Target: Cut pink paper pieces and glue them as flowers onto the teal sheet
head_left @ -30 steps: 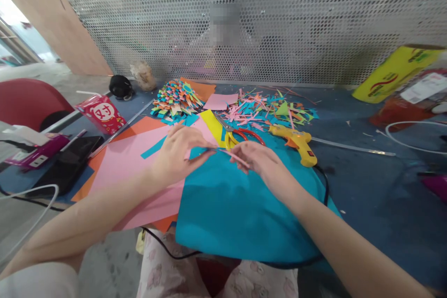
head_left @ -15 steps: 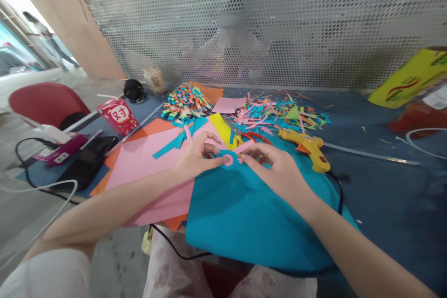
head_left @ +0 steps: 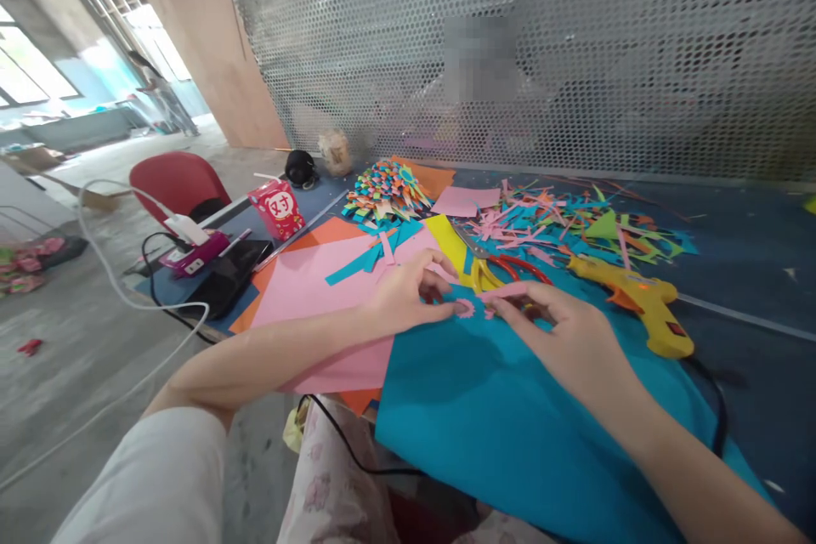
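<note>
My left hand point(head_left: 417, 293) is closed in a pinch, its thumb tip at a small pink piece of paper with a toothed, fringed edge point(head_left: 466, 308). Opposite it, my right hand point(head_left: 564, 327) pinches a pink paper strip point(head_left: 507, 293) that ends near the fringed piece. Both hands are low over a large blue paper sheet point(head_left: 472, 408), which overlaps a pink sheet point(head_left: 312, 289). Scissors with red handles point(head_left: 519, 268) lie just behind the fingers, beside a yellow strip of paper point(head_left: 446, 238).
A yellow glue gun point(head_left: 637, 297) lies right of my right hand. Behind are a heap of cut paper strips point(head_left: 541, 221) and a multicoloured fringed paper ball point(head_left: 388, 189). To the left stand a red drink carton point(head_left: 278, 208), a phone point(head_left: 233, 280) and a purple power strip point(head_left: 191, 253) with cables.
The view has swung left, so the table's things sit further right in it. The hands hold nearly the same pose, with the pink strip still in the right fingers.
</note>
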Motion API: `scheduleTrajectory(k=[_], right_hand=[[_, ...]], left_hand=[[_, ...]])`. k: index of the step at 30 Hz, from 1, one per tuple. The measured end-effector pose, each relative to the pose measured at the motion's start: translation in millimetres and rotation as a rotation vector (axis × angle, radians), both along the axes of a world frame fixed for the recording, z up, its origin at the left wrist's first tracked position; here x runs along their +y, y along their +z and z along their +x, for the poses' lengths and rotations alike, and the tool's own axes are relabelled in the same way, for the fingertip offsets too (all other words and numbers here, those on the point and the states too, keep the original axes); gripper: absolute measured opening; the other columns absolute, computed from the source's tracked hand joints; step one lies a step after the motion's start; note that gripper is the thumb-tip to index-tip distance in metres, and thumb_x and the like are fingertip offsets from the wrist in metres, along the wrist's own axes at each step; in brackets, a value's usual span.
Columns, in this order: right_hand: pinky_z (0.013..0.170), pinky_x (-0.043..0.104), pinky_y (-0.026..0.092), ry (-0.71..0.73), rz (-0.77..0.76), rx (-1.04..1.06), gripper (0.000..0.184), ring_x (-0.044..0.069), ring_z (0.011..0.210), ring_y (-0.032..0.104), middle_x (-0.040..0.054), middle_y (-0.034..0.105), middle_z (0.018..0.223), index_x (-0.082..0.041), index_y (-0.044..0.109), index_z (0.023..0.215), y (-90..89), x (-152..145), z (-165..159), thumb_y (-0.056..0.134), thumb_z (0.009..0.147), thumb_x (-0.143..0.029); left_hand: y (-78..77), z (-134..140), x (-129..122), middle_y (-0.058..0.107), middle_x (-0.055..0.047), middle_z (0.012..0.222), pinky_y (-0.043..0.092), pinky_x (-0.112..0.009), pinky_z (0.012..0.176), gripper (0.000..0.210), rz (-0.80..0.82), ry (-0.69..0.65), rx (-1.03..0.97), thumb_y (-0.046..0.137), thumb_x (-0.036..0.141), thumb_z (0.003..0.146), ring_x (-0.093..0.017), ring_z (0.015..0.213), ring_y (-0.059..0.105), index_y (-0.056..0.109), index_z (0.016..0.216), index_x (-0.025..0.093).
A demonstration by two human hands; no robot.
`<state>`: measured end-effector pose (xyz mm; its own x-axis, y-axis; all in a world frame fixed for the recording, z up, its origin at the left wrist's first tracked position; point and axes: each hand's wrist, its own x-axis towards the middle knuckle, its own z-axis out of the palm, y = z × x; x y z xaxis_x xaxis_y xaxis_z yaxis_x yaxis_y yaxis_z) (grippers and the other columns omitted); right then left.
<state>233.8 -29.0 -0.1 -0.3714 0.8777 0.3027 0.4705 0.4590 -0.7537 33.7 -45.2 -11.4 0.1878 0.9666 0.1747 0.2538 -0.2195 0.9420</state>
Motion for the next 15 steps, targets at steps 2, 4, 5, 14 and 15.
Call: scheduleTrajectory(k=[2,4,5,14,15], right_hand=[[0.059,0.03,0.049,0.012,0.014,-0.001,0.02,0.019,0.067,0.063,0.0037,0.07,0.076,-0.022,0.069,0.085,-1.8,0.9,-0.1,0.056,0.082,-0.036],[0.057,0.028,0.048,0.025,0.041,0.001,0.019,0.018,0.066,0.063,0.003,0.07,0.074,-0.022,0.069,0.085,-2.9,1.3,-0.1,0.055,0.083,-0.035],[0.056,0.027,0.048,0.03,0.058,0.0,0.019,0.017,0.065,0.063,0.0026,0.07,0.074,-0.022,0.069,0.084,-3.1,1.3,-0.1,0.055,0.083,-0.034],[0.054,0.023,0.045,0.066,0.178,-0.068,0.012,0.014,0.062,0.06,0.0,0.068,0.073,-0.023,0.069,0.082,1.5,-1.7,1.3,0.057,0.083,-0.026],[0.053,0.023,0.045,0.066,0.183,-0.076,0.012,0.013,0.061,0.059,-0.0001,0.068,0.073,-0.023,0.069,0.082,2.0,-1.9,1.2,0.057,0.083,-0.025]], left_hand=[[-0.3,0.0,0.1,0.058,0.004,0.064,0.043,-0.022,0.057,0.043,0.0,-0.011,-0.002,0.075,0.031,0.065,-0.009,0.058,0.055,0.044,0.092,0.019],[-0.5,-0.3,-0.2,0.057,0.005,0.062,0.042,-0.022,0.056,0.042,0.016,-0.02,0.003,0.075,0.029,0.065,-0.008,0.056,0.053,0.044,0.092,0.019],[-0.4,-0.6,-0.4,0.057,0.005,0.062,0.042,-0.022,0.056,0.042,0.028,-0.021,0.01,0.075,0.028,0.066,-0.008,0.056,0.053,0.044,0.092,0.019],[5.5,-2.4,-1.9,0.059,0.005,0.063,0.039,-0.021,0.055,0.043,-0.01,-0.006,0.083,0.074,0.029,0.066,-0.007,0.056,0.052,0.045,0.096,0.019],[5.8,-2.6,-1.8,0.059,0.005,0.063,0.038,-0.021,0.055,0.043,-0.013,-0.008,0.083,0.074,0.029,0.066,-0.007,0.055,0.052,0.045,0.096,0.019]])
